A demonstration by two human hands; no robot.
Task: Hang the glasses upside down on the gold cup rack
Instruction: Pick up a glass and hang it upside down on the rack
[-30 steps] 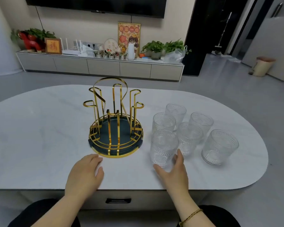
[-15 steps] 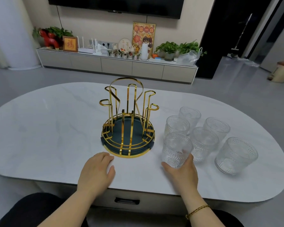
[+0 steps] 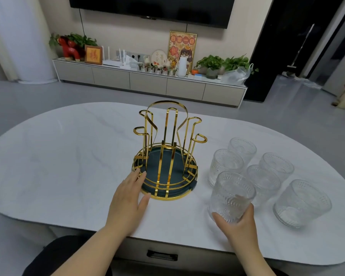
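Observation:
The gold cup rack [image 3: 166,150] with a dark round tray base stands mid-table, its hooks bare. My left hand [image 3: 127,198] lies flat on the table with fingertips touching the rack's front left rim. My right hand [image 3: 238,226] grips the nearest textured clear glass [image 3: 231,197] from below, upright, at the table's front right. Behind it stand several more clear glasses: one [image 3: 225,166] close to the rack, one [image 3: 242,149] farthest back, one [image 3: 264,182] in the middle, one [image 3: 277,166] behind that, and one [image 3: 303,203] at the far right.
The white marble oval table [image 3: 58,160] has its front edge close to me, with a drawer handle [image 3: 161,255] below. A low cabinet [image 3: 147,82] with plants and ornaments runs along the far wall under a TV.
My right hand has closed around the nearest glass and drawn it a little toward me. My left hand moved forward to touch the rack's base. The camera shifted closer.

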